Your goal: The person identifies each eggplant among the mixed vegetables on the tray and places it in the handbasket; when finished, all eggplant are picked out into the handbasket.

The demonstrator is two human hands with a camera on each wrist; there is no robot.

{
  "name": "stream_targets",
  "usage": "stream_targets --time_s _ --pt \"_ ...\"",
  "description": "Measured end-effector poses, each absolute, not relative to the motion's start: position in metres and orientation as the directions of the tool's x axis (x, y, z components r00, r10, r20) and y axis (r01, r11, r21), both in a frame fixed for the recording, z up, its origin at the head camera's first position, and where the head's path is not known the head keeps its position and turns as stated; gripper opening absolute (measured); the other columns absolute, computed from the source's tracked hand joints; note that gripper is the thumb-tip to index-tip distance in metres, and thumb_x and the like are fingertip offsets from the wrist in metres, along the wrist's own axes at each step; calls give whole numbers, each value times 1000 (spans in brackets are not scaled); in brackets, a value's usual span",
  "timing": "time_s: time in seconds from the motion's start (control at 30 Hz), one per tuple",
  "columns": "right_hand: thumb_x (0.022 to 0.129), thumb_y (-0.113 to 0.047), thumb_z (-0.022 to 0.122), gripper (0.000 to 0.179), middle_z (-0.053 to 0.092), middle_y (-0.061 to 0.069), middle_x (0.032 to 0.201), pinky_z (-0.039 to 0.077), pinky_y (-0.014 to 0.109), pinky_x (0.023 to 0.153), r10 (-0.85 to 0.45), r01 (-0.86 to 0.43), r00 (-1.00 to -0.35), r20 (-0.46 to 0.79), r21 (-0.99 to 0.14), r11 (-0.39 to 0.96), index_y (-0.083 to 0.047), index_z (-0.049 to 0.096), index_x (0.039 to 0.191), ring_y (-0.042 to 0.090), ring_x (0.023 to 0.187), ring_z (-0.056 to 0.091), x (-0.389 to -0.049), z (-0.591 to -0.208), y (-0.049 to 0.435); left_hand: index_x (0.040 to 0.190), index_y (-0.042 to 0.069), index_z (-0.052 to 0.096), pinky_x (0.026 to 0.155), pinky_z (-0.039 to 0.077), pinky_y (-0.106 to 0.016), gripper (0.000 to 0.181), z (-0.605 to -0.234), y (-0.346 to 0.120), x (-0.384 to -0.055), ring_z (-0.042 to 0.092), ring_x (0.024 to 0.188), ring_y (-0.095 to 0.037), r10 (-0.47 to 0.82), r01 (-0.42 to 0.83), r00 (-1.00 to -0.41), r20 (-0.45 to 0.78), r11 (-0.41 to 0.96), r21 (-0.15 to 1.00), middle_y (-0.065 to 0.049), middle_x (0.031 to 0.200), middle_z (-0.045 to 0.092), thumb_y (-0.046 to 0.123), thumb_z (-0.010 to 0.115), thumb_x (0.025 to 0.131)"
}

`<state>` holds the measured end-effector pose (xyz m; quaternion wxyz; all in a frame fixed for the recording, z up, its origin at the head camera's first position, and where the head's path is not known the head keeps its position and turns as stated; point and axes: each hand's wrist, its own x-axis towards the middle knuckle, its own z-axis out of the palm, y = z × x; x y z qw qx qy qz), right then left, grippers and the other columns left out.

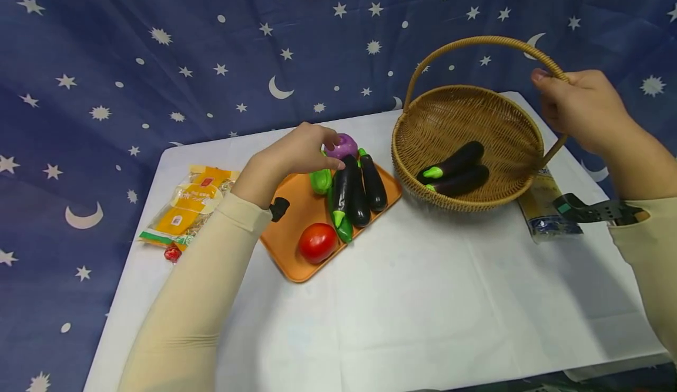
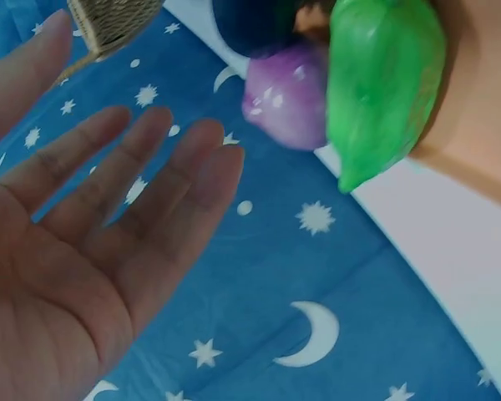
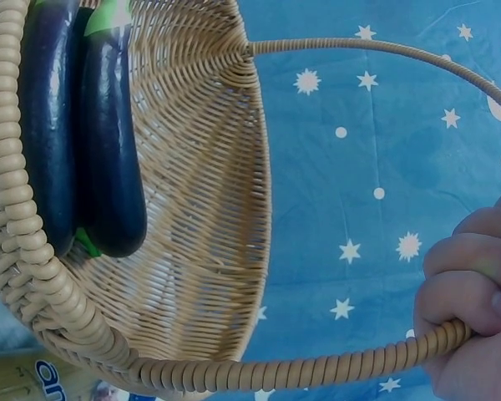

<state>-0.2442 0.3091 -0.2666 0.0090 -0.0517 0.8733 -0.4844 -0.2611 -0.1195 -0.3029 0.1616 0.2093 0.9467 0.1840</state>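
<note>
My right hand (image 1: 589, 107) grips the arched handle (image 3: 292, 373) of a wicker basket (image 1: 465, 107), which leans toward me. Inside it lie two dark eggplants (image 1: 459, 161), side by side. To the left, my left hand (image 1: 298, 148) hovers over the far part of an orange tray (image 1: 288, 204), its fingers loosely spread and holding nothing. Close to those fingers are a purple onion (image 1: 344, 146), a green pepper (image 1: 319, 181) and three eggplants (image 1: 342, 189) lying in a row. A long green vegetable (image 1: 345, 230), partly hidden, lies beneath them. A red tomato (image 1: 317, 243) sits at the tray's near corner.
On the left of the white table (image 1: 412, 298) lies a yellow food packet (image 1: 185, 207), with a small red item (image 1: 172, 253) beside it. Another packet (image 1: 550, 210) is partly hidden behind the basket at the right. A dark blue star-patterned cloth (image 1: 211, 57) hangs behind.
</note>
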Motion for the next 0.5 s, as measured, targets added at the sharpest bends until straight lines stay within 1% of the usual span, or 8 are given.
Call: stream_targets --time_s 0.1,0.2,0.27,0.4,0.5 --pt "102 -52 49 67 30 2 49 17 44 52 -92 -74 -995 29 -840 537 -1 45 59 25 44 26 -244 -267 310 139 5 59 102 48 -42 59 -316 -116 -263 59 119 -28 450 336 -866 -217 846 414 -13 129 65 35 76 91" --pt "102 -52 49 67 30 2 49 17 44 52 -93 -76 -995 31 -845 529 -1 44 58 25 44 26 -245 -267 310 137 3 60 100 50 -41 60 -327 -110 -262 62 114 -26 436 331 -875 -210 855 400 -14 127 66 37 76 90" --pt "102 -52 49 67 30 2 49 17 44 52 -96 -79 -995 33 -849 523 -2 43 58 25 44 26 -245 -267 310 135 3 61 98 51 -40 60 -334 -106 -262 62 110 -25 425 329 -883 -197 862 385 -13 124 67 39 77 89" --pt "102 -51 49 67 30 3 49 17 44 52 -100 -89 -994 43 -849 521 -1 43 58 26 44 26 -245 -267 310 131 4 63 101 49 -41 58 -347 -99 -261 61 110 -26 414 340 -897 -158 871 355 -11 121 68 41 77 88" --pt "102 -50 49 66 30 3 49 16 44 52 -101 -96 -994 51 -854 511 -1 43 58 26 45 26 -245 -267 310 128 4 64 100 50 -41 58 -355 -96 -260 62 106 -27 394 329 -910 -129 877 350 -12 116 69 43 78 87"
